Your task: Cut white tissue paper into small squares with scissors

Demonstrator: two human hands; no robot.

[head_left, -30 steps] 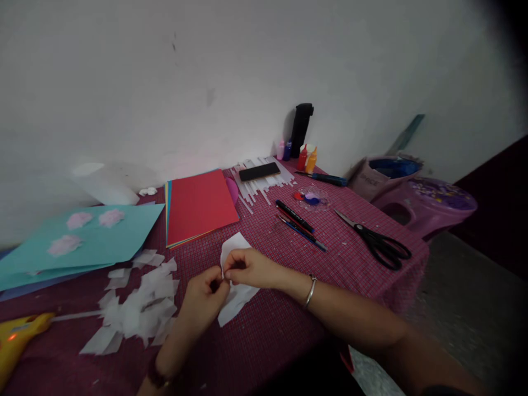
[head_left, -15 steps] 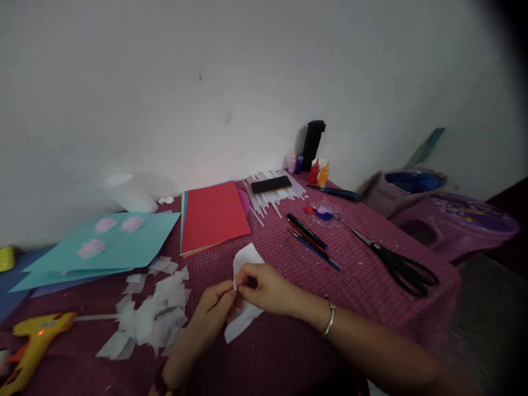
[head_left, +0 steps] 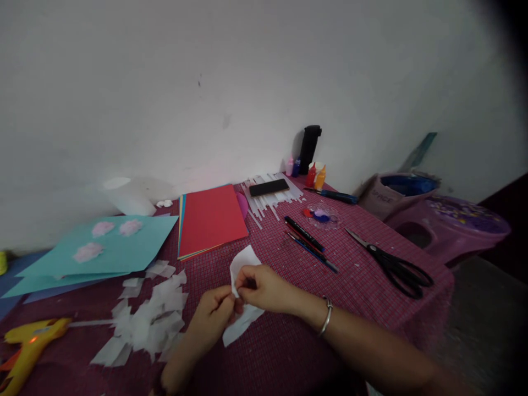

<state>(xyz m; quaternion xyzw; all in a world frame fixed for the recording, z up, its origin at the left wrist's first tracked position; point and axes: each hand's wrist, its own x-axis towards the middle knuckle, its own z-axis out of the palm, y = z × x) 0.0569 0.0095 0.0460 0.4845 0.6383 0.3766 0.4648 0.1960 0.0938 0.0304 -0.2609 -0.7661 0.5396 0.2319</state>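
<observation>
Near the front middle of the table, a piece of white paper (head_left: 246, 258) is pinched between my two hands. My left hand (head_left: 214, 311) grips its left edge with thumb and fingers together. From the right, my right hand (head_left: 264, 286) pinches the paper's middle, its fingertips meeting those of the left hand. Part of the sheet shows above the hands and part below; its centre is hidden by the fingers. A loose pile of torn white tissue pieces (head_left: 150, 322) lies just left of my left hand.
A yellow glue gun (head_left: 31, 341) lies front left, its light glowing. Behind are teal sheets (head_left: 144, 242) bearing pink tufts, and red paper (head_left: 214, 220). Markers (head_left: 303, 234), a paint palette (head_left: 319, 215) and black-handled scissors (head_left: 391, 264) lie right. A phone (head_left: 269, 188) rests on glue sticks.
The view has shifted slightly, so everything on the table appears a little lower and further left. Both hands keep their pinch on the paper, with hardly any change in finger position.
</observation>
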